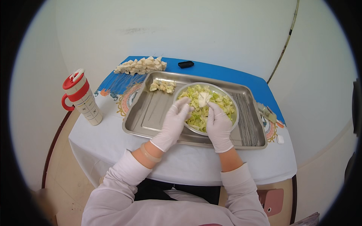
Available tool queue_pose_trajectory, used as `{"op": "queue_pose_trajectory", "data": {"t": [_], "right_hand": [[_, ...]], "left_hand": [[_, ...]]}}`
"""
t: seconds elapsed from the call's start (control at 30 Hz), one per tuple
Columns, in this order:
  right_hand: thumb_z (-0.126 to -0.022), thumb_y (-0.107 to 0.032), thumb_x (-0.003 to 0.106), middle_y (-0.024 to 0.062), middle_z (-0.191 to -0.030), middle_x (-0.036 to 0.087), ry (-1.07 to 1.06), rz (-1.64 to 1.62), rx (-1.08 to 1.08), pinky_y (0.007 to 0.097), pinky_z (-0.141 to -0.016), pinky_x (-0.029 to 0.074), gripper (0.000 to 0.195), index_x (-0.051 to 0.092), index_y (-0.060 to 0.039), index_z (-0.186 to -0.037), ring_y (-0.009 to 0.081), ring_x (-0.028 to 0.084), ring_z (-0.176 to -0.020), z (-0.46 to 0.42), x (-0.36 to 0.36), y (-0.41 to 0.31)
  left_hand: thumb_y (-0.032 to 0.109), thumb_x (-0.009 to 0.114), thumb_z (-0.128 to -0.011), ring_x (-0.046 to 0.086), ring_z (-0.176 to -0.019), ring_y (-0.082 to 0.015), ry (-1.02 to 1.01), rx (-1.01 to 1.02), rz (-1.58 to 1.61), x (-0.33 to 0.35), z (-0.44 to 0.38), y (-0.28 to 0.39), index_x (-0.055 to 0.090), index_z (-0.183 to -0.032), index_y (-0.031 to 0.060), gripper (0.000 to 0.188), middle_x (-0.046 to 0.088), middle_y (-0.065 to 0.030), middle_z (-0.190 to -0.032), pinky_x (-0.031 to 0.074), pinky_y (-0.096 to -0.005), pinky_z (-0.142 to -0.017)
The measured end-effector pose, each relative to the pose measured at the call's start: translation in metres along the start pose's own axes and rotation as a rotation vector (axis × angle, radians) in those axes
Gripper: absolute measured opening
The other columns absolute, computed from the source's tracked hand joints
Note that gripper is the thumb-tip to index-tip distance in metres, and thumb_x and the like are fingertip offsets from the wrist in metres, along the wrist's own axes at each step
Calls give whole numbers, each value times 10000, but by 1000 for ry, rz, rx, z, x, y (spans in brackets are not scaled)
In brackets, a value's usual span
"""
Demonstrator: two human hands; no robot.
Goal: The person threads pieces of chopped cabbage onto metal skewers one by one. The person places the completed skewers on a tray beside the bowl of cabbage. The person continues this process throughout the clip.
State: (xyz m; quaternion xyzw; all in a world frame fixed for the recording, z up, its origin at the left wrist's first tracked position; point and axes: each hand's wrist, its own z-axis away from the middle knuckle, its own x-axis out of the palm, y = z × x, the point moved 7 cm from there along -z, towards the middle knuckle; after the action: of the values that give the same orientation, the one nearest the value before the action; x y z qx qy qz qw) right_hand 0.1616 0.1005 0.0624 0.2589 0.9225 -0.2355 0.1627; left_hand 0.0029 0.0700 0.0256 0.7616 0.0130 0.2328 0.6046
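Note:
Both of my hands wear thin white gloves and are over a round metal bowl (236, 120) of chopped pale green cabbage (198, 118). Between the fingertips of my right hand (220, 124) is a pale cabbage piece (203, 99). My left hand (176, 121) is at the bowl's left side, fingers curved and apart, close to that piece; whether it touches the piece is unclear. The bowl stands in a rectangular steel tray (152, 113). A small row of skewered cabbage pieces (163, 86) lies at the tray's upper left, and a bundle of thin metal skewers (246, 121) along its right side.
Skewers loaded with pale chunks (141, 65) lie stacked beyond the tray on the blue cloth (226, 70). Near them is a small black object (185, 64). A red-and-white handled tumbler (84, 99) stands at left. A small white case (280, 139) lies at right, and a clear packet (267, 113) by the tray's rim.

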Motion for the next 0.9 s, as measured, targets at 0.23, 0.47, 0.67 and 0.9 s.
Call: {"op": "queue_pose_trajectory", "data": {"t": [0.23,0.47,0.67,0.9], "right_hand": [[-927,-102,574,97,-870,676,119,126,4,373,-618,503,240,661,-121,-1149,296,651,-733,-6,-14,15],[-947,-140,562,94,-818,668,97,178,135,375,-591,501,233,666,-138,-1156,282,640,-666,-8,-20,22],[-955,-160,560,96,-866,687,194,200,158,380,-595,517,252,660,-161,-1185,282,659,-702,-8,-26,31],[-963,-185,555,107,-1040,705,259,207,210,386,-645,547,262,644,-169,-1209,299,690,-803,-12,-38,47]], "left_hand": [[179,546,-986,564,-1035,-76,308,91,52,-50,-20,18,454,-1380,53,424,572,-15,-1262,447,-272,-923],[152,567,-959,587,-1008,-91,-14,14,-158,-20,-39,42,456,-1381,31,453,636,-42,-1128,445,-275,-909],[124,549,-957,626,-1042,-256,-282,249,-952,14,-97,29,609,-1239,64,294,664,-108,-1137,490,-335,-923],[200,655,-888,548,-1201,-274,-696,797,-1576,102,-70,-5,659,-1224,165,338,617,-87,-1242,430,-411,-1037]]}}
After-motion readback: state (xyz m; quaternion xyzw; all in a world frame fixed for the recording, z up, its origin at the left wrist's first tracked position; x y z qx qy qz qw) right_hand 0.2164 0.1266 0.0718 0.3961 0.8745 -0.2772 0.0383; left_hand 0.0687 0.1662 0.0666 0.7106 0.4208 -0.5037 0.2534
